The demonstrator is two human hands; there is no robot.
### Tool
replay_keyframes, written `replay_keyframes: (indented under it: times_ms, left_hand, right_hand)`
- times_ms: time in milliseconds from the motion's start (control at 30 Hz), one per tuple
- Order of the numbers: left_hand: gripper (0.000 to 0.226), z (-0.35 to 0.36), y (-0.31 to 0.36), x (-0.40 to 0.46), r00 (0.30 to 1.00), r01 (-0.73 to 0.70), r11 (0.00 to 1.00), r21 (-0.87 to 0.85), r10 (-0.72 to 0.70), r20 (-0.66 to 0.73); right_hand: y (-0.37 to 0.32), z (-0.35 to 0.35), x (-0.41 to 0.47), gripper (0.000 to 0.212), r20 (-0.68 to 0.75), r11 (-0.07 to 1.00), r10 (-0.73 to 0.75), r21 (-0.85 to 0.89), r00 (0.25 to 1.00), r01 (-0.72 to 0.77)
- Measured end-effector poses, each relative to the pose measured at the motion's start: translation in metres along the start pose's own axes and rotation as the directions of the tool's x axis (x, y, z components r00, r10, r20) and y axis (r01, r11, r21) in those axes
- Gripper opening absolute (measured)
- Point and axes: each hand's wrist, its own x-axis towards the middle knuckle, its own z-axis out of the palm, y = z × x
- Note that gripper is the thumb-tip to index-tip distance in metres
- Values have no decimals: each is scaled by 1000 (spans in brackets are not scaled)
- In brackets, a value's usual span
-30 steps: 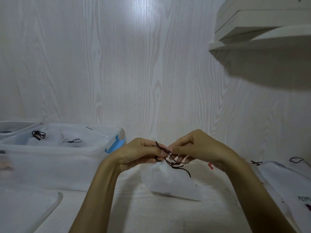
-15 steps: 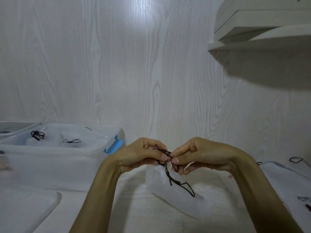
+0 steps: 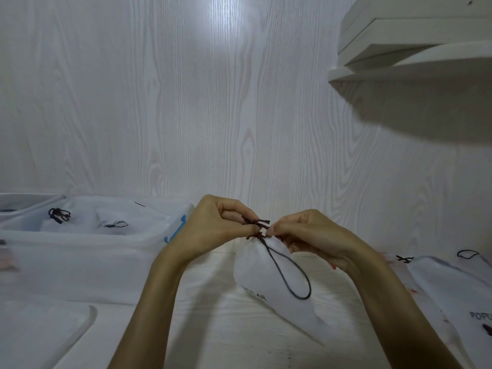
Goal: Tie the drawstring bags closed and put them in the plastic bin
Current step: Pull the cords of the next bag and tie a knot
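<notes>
At left, the plastic bin (image 3: 87, 251) holds tied bags (image 3: 69, 222). At lower centre, the left hand (image 3: 213, 230) and right hand (image 3: 314, 235) pinch the dark drawstring (image 3: 290, 272) together above the gathered white bag (image 3: 269, 283). Untied bags (image 3: 452, 288) lie at right.

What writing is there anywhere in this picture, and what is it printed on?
"ULAR": the visible end of a word on the white drawstring bag held by both hands; its start is hidden in a fold.
"POPU": on the white bag at the right edge, cut off by the frame.
Bags in the plastic bin: no readable print.
</notes>
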Motion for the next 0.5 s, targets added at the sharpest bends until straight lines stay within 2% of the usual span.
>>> replay_keyframes:
  times_ms: [133,267,333,500]
  left_hand:
    - [19,7,-4,4,986,-104,990,97,116,-119]
    - [21,16,-15,8,935,-195,915,353,282,-213]
    - [20,18,-21,9,898,-233,891,389,351,-264]
    - [28,19,-27,6,891,-283,933,221,341,-301]
  right_hand:
    - [-1,1,-1,8,-75,983,-171,-74,982,166]
    - [2,4,3,9,-158,970,-239,-73,958,230]
    - [4,8,5,16,-158,977,-213,-9,964,214]
    - [4,11,8,20,-103,945,17,325,995,18]
